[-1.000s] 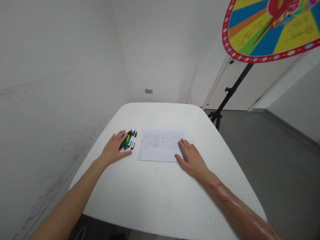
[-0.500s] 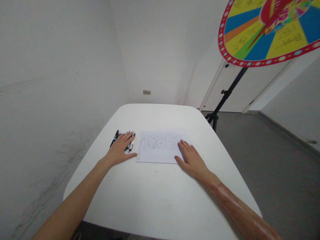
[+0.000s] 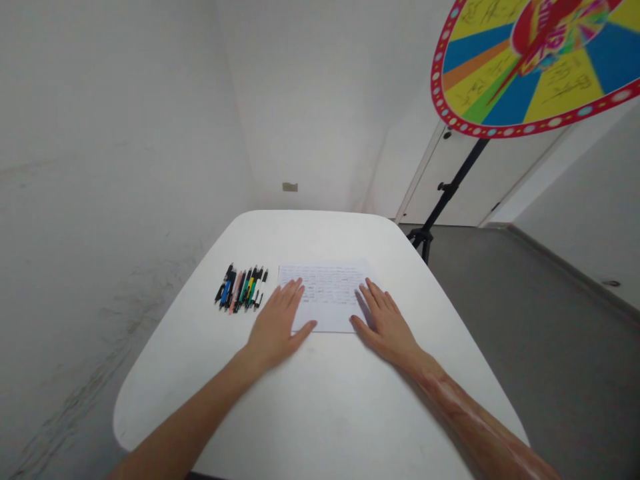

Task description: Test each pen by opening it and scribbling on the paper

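Note:
A white sheet of paper (image 3: 327, 313) with lines of handwriting lies flat in the middle of the table. Over its left edge is my left hand (image 3: 280, 323), open, with the thumb apart from the fingers and nothing held. My right hand (image 3: 383, 323) is open too, its fingers over the sheet's right side. Left of the paper, several pens (image 3: 241, 290) in black, blue, pink, green and yellow lie side by side in a loose row. Both hands cover parts of the sheet's sides.
The white table (image 3: 320, 407) has rounded corners and stands close to the left wall (image 3: 110, 187). Beyond its right side, a colourful prize wheel (image 3: 520, 87) is mounted on a black tripod stand (image 3: 450, 190). A door (image 3: 480, 187) is behind the stand.
My left hand has moved right, from over the pens to the paper's left edge, so the pens show fully. My right hand stays about where it was. The view has shifted slightly.

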The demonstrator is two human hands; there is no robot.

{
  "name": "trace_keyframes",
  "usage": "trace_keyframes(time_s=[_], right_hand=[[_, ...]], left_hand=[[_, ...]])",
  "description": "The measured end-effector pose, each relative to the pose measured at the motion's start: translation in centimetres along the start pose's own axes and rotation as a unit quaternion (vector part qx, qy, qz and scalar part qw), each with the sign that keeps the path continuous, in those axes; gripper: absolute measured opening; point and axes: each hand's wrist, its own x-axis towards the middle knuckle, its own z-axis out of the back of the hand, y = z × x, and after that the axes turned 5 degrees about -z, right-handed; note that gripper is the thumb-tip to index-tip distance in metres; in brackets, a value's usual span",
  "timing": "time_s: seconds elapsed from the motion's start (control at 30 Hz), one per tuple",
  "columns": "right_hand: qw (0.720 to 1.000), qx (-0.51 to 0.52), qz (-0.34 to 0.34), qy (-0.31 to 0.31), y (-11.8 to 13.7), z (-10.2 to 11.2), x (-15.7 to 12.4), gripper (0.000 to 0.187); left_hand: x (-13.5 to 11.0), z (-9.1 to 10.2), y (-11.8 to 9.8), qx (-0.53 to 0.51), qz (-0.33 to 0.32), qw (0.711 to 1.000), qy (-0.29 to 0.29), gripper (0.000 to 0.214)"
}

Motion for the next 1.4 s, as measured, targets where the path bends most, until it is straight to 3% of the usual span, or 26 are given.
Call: trace_keyframes(time_s=[0.1, 0.23, 0.37, 0.53, 0.77, 1.4], right_hand=[[1.000, 0.002, -0.008, -0.005, -0.1, 0.2, 0.4, 0.082], [1.000, 0.003, 0.000, -0.008, -0.2, 0.4, 1.0, 0.087], [1.000, 0.002, 0.007, 0.003, 0.3, 0.1, 1.1, 0.089], [0.999, -0.008, 0.033, 0.017, 0.9, -0.6, 0.7, 0.090], [0.998, -0.026, 0.032, 0.046, 0.6, -1.0, 0.7, 0.092], [0.997, -0.034, 0.019, 0.073, 1.0, -0.4, 1.1, 0.091]], left_hand=[[0.8, -2.8, -1.9, -0.014, 0.019, 1.000, 0.010, 0.091], [1.2, -5.1, -0.7, 0.001, 0.053, 0.998, -0.021, 0.103], [0.5, -4.4, 0.4, 0.020, 0.047, 0.999, -0.009, 0.104], [-0.3, -3.1, 0.2, 0.035, 0.045, 0.998, 0.025, 0.101], [0.1, -3.1, 0.0, 0.021, 0.037, 0.995, 0.092, 0.095], [0.3, -2.8, -0.1, 0.025, 0.042, 0.994, 0.098, 0.093]])
